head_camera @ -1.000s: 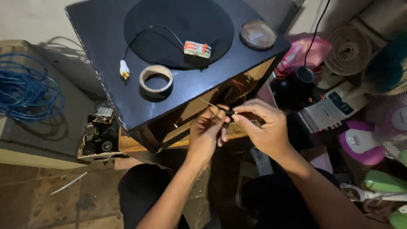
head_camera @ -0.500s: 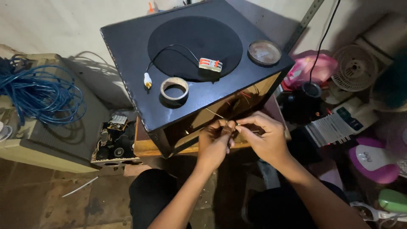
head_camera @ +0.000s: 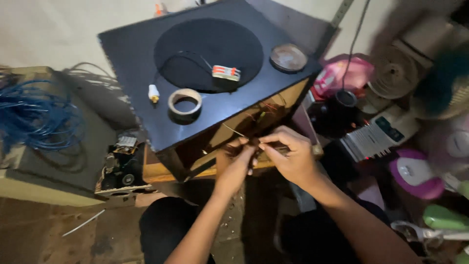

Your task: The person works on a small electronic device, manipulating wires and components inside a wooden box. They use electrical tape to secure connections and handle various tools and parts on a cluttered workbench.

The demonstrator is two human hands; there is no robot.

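A black speaker box (head_camera: 146, 54) lies on its back with its open wooden side facing me. Both hands meet at that opening. My left hand (head_camera: 235, 164) pinches a thin wire (head_camera: 233, 130) that sticks up toward the box. My right hand (head_camera: 288, 155) grips a small dark tool (head_camera: 274, 148) whose tip touches the same wire end. Thin reddish wires (head_camera: 266, 108) hang inside the box just above my fingers.
On the box top lie a tape roll (head_camera: 185, 104), a small orange-and-white connector (head_camera: 226, 73), a black cable with a white plug (head_camera: 153, 92) and a round metal lid (head_camera: 288, 57). Blue cable coil (head_camera: 34, 117) sits left; clutter of appliances crowds the right.
The view has shifted, so the box and hands sit further right and lower. My hands stay together on the wire, fingers barely changed.
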